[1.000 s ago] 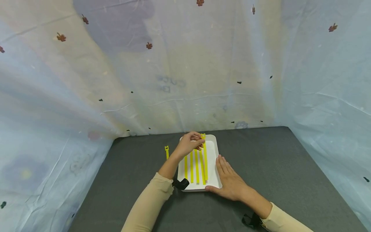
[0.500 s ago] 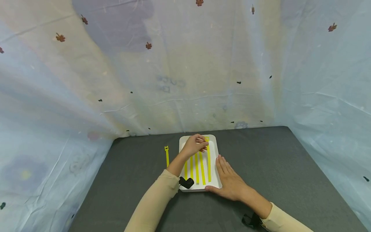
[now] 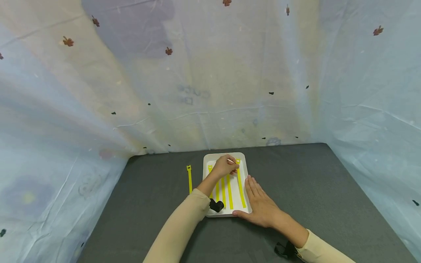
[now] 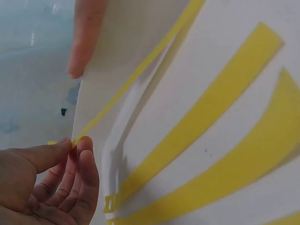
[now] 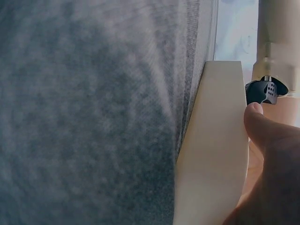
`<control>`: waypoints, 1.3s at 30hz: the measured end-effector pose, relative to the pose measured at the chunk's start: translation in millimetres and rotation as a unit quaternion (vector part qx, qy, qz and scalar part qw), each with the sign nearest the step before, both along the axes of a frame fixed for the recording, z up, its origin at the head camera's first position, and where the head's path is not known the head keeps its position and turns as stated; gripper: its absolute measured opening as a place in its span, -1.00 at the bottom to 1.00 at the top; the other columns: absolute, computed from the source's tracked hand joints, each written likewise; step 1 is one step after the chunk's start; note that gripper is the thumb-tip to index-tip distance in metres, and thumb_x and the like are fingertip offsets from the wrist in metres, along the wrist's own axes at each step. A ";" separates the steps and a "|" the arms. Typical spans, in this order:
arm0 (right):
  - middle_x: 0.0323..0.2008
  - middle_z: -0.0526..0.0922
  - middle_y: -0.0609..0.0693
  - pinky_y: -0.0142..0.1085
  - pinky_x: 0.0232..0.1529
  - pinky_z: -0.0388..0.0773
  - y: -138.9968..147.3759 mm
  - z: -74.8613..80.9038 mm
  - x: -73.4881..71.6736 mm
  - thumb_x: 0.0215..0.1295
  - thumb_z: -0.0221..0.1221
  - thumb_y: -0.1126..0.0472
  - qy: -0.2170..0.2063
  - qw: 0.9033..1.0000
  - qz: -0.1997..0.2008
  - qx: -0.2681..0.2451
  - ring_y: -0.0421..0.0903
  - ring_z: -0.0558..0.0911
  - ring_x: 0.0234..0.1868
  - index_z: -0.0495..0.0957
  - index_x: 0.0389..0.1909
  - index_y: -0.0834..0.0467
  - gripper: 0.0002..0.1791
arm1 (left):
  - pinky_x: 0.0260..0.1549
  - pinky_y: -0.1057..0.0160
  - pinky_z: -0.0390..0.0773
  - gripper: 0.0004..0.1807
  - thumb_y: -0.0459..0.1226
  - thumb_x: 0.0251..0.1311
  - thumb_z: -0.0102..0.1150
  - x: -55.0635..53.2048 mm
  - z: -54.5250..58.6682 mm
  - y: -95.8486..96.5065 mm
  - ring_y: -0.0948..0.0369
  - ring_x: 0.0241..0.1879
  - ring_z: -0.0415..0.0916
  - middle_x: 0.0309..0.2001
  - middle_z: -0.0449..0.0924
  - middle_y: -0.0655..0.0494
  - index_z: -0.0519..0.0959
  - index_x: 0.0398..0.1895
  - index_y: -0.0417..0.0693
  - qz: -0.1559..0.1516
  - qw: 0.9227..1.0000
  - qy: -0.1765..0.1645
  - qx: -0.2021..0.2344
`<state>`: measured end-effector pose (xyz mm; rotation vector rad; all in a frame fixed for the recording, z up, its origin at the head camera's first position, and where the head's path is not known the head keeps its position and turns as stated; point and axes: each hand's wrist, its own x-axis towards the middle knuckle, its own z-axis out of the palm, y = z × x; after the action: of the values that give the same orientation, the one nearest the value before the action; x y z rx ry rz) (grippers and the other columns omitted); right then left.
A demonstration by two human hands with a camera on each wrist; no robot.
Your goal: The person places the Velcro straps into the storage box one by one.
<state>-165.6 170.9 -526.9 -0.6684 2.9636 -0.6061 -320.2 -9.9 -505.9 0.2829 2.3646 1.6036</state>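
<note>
My left hand (image 3: 226,166) pinches a yellow cable strap (image 3: 241,191) near its slotted head, between thumb and fingertips. That strap slants over the right side of a white tray (image 3: 208,157), its tail close to the front right corner. In the left wrist view the held strap (image 4: 133,77) stretches edge-on from the pinch, above the tray. Several more yellow straps (image 4: 201,108) lie lengthwise in the tray, partly hidden by my left hand and forearm. My right hand (image 3: 261,210) rests at the tray's right front corner, fingers straight along the side and thumb at the front rim.
One yellow strap (image 3: 189,179) lies on the dark grey cloth (image 3: 158,204) left of the tray, its lower end near my left sleeve. Behind the table hangs a pale patterned curtain (image 3: 210,91), with more curtain at both sides.
My left hand has carried the strap rightward and slightly nearer, from above the other straps to the tray's right side. The right hand has stayed in place.
</note>
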 end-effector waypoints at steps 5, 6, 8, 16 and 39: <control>0.72 -0.16 0.36 0.20 0.64 0.09 -0.1 -3.2 -0.2 0.32 0.17 -0.59 0.005 1.000 0.001 -0.008 0.30 -0.07 0.72 -0.11 0.70 0.41 0.40 | -0.23 0.06 0.82 -0.81 -0.39 0.39 0.41 0.7 -0.3 5.3 0.01 -0.34 0.80 -0.24 0.76 -0.07 0.60 -0.05 -0.24 0.007 1.000 -0.002 -0.019; 0.72 -0.16 0.37 0.21 0.63 0.10 0.0 -3.3 0.0 0.32 0.18 -0.59 0.007 1.000 0.002 -0.012 0.31 -0.06 0.72 -0.10 0.69 0.42 0.39 | -0.22 0.05 0.83 -0.81 -0.39 0.38 0.41 0.8 -0.3 6.3 0.00 -0.34 0.80 -0.24 0.75 -0.08 0.60 -0.05 -0.25 0.007 1.000 -0.003 -0.020; 0.72 -0.16 0.37 0.22 0.63 0.09 0.4 -2.6 0.3 0.33 0.17 -0.58 0.006 1.000 0.004 -0.013 0.31 -0.06 0.72 -0.10 0.69 0.42 0.39 | -0.21 0.03 0.83 -0.80 -0.39 0.38 0.42 0.3 -1.0 8.1 -0.02 -0.34 0.80 -0.25 0.75 -0.07 0.61 -0.05 -0.25 0.006 1.000 -0.001 -0.024; 0.72 -0.18 0.37 0.19 0.65 0.06 1.7 -1.4 0.3 0.34 0.17 -0.57 0.003 1.000 0.002 -0.003 0.30 -0.09 0.72 -0.12 0.69 0.43 0.38 | -0.32 0.13 0.81 -0.81 -0.40 0.35 0.44 0.2 -5.8 13.5 -0.06 -0.34 0.80 -0.34 0.73 0.00 0.60 -0.11 -0.23 0.018 0.998 0.005 -0.055; 0.74 -0.20 0.29 0.16 0.67 0.03 1.8 -9.0 -1.1 0.31 0.13 -0.63 0.004 1.000 -0.006 -0.012 0.23 -0.12 0.74 -0.14 0.72 0.36 0.41 | -0.36 0.22 0.79 -0.85 -0.42 0.37 0.42 2.3 -12.5 19.8 0.01 -0.39 0.79 -0.34 0.78 -0.11 0.65 -0.10 -0.28 0.030 0.998 0.002 -0.057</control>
<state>-166.7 172.7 -535.8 -0.6563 2.9751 -0.6415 -317.9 9.9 -518.4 0.1929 2.4775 1.4881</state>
